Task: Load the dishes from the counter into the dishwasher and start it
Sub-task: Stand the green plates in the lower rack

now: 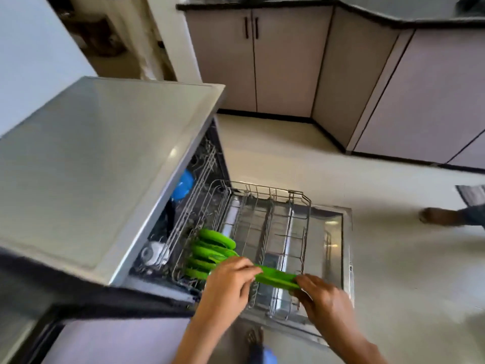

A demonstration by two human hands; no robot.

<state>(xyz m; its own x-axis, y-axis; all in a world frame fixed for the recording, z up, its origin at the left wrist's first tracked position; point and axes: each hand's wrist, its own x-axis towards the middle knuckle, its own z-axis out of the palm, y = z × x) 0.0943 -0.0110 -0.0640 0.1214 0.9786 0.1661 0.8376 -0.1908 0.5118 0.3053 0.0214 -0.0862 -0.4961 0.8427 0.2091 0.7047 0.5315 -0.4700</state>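
The dishwasher's lower rack [299,195] is pulled out over the open door [333,232]. Several green plates [214,240] stand on edge in the rack's near-left rows. Both hands hold one more green plate [275,277] edge-up over the rack's front. My left hand [231,281] pinches its left rim, and my right hand [321,295] grips its right rim. Further inside the machine, a blue bowl [183,185] and a white item [153,254] sit in the upper rack.
The dishwasher's grey top [99,158] fills the left of the view. Beige cabinets [283,61] under a dark counter [262,3] line the far side. Another person's foot [441,216] stands on the pale floor at right, near a mat [472,194].
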